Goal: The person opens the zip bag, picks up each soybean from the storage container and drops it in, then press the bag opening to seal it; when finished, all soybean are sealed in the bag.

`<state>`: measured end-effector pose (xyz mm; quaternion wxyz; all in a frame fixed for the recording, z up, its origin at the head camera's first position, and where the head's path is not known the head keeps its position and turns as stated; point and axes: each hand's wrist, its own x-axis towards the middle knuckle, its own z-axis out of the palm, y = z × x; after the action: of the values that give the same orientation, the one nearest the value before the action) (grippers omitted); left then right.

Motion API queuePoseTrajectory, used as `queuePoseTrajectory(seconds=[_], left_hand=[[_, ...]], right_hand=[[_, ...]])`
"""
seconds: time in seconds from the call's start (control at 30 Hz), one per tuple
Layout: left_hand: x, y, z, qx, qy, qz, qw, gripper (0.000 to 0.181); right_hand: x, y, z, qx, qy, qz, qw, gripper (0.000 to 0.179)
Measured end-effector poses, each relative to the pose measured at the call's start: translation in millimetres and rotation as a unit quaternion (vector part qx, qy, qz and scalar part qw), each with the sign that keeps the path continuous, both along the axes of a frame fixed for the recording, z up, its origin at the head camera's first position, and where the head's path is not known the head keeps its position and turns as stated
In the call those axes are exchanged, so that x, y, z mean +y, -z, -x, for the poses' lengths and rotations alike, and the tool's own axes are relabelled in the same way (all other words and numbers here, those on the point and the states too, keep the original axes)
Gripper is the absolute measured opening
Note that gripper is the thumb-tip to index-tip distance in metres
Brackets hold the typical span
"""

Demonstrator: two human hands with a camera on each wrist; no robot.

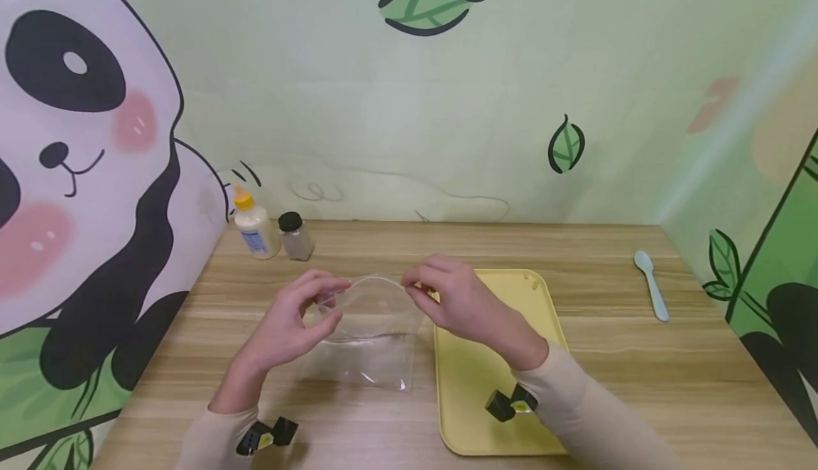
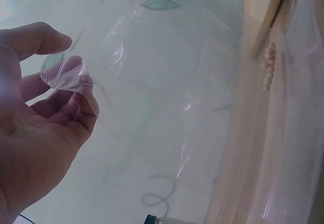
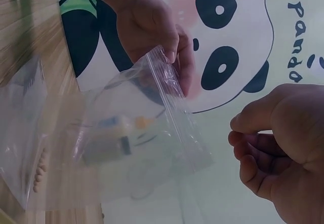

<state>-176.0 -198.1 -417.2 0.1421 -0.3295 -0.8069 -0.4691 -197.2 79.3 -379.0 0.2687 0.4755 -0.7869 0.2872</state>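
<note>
A clear zip bag [image 1: 373,314] hangs over the table with its mouth bowed apart. My left hand [image 1: 287,321] holds the mouth's left corner, its thumb on one side of the film and its fingers on the other. In the head view my right hand [image 1: 456,296] has its fingertips right at the other end of the rim. In the right wrist view that right hand [image 3: 283,143] has thumb and fingers drawn together, with background showing beside the zip strip; I cannot tell whether they pinch film. Small round beads [image 2: 269,67] show in a row through the lower film.
A yellow tray [image 1: 486,413] lies under the right forearm, with a few small pieces [image 1: 532,282] in its far corner. At the back left stand a glue bottle [image 1: 257,232] with an orange cap and a black-lidded jar [image 1: 296,239]. A pale blue spoon [image 1: 652,287] lies far right.
</note>
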Motion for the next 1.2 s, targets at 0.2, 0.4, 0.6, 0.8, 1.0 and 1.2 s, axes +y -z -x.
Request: queuePoseTrajectory(seconds=[0.2,0.4,0.6,0.8,1.0,1.2], left_hand=[[1.1,-1.6,-0.1,-0.002,0.001,0.001,1.0000,0.044],[1.1,-0.1,-0.4,-0.003,0.004,0.001,1.0000,0.044],[0.1,0.7,-0.5,-0.003,0.006,-0.001,1.0000,0.044],[-1.0,1.1,-0.3,-0.002,0.005,-0.002,1.0000,0.044],[-1.5,-0.7,0.0,-0.005,0.008,-0.007,0.9999,0.045],[-1.7,0.1,0.6,0.002,0.010,-0.007,0.9999,0.045]], right_hand=[[-2.1,1.5,0.4,-0.013,-0.009,0.005,0.9999,0.006],[0.7,3.4,-0.2,-0.020,-0.009,0.004,0.9997,0.005],[5.7,3.1,0.7,-0.029,0.000,0.000,0.9996,0.007],[14.7,3.7,2.8,-0.044,0.018,0.000,0.9989,0.006],[26.4,5.0,5.9,-0.060,0.042,-0.001,0.9973,0.008],[40.3,7.2,8.8,-0.084,0.078,-0.010,0.9933,0.011]])
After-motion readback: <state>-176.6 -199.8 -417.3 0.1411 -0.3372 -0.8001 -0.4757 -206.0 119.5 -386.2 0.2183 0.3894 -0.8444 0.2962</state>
